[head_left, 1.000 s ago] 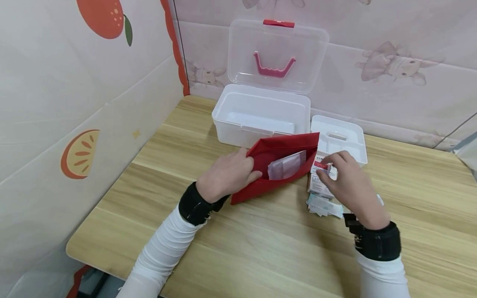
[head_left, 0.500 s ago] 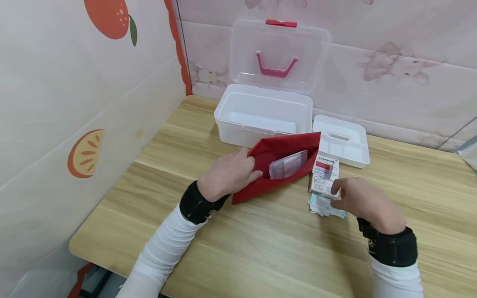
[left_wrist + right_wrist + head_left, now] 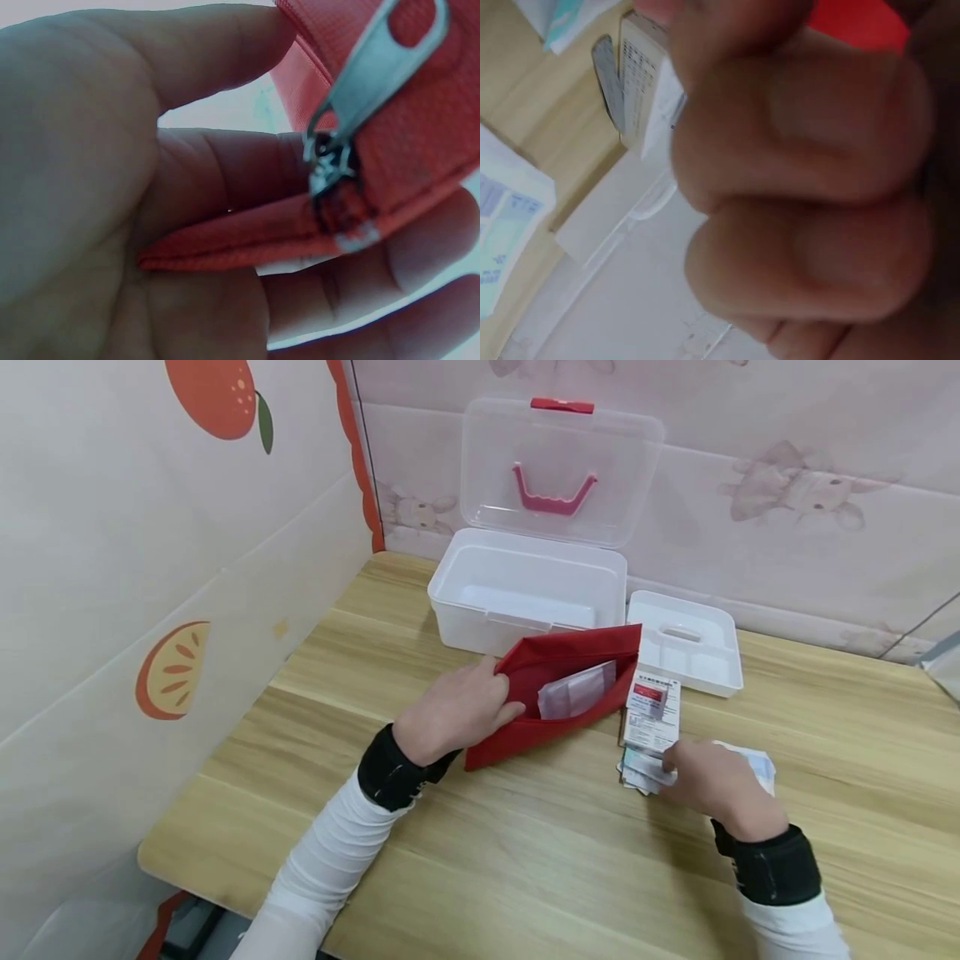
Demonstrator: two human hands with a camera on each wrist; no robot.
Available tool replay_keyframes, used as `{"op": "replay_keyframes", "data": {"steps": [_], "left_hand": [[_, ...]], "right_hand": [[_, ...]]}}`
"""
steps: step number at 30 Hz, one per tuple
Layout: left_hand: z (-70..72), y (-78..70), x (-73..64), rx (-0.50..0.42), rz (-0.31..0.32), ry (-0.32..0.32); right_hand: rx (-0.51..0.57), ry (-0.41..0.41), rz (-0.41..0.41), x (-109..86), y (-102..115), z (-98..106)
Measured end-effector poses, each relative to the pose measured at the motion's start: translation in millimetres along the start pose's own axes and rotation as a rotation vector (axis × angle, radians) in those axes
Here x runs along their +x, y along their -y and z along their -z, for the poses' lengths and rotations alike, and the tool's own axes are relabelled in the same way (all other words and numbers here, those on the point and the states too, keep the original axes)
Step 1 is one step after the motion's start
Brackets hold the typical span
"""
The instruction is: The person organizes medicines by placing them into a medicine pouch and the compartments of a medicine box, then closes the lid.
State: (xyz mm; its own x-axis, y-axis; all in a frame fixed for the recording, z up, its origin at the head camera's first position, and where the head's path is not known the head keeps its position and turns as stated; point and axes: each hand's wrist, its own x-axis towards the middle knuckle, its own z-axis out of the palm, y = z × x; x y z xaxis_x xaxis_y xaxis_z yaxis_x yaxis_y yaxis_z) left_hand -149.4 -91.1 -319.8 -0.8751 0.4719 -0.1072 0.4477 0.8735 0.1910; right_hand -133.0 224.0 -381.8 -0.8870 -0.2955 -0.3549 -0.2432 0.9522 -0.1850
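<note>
My left hand grips the left end of a red zip pouch, whose mouth gapes open. Its metal zip pull shows in the left wrist view. Inside the pouch lies a clear plastic packet. To the right of the pouch lies a white printed box, with a narrow grey metal piece against it. Below the box, several small flat sachets lie in a pile. My right hand, fingers curled, pinches the right edge of a sachet; the fingertips are mostly hidden.
Behind the pouch stands a clear storage box, its lid raised against the wall. A white compartment tray lies right of it. A white and blue packet lies on the wooden table beyond my right hand.
My right hand has left the printed box, drawn back toward me, then come in to the sachets below it. My left hand and the pouch have stayed in place.
</note>
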Motion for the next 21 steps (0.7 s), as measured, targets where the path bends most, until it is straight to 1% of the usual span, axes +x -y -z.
{"op": "replay_keyframes", "data": {"steps": [6, 12, 17, 21], "left_hand": [[1.1, 1.2, -0.4, 0.008, -0.012, -0.001], [1.3, 0.7, -1.3, -0.013, -0.013, -0.002], [1.2, 0.7, -1.4, -0.012, -0.010, -0.008], [0.7, 0.9, -1.5, -0.008, -0.009, -0.009]], "right_hand": [[-0.002, 0.002, -0.013, 3.2, 1.4, -1.2], [0.002, -0.003, 0.010, 1.3, 0.2, -0.3], [-0.005, -0.058, 0.032, -1.2, -0.9, 0.6], [-0.010, -0.136, 0.041, -1.0, -0.7, 1.0]]}}
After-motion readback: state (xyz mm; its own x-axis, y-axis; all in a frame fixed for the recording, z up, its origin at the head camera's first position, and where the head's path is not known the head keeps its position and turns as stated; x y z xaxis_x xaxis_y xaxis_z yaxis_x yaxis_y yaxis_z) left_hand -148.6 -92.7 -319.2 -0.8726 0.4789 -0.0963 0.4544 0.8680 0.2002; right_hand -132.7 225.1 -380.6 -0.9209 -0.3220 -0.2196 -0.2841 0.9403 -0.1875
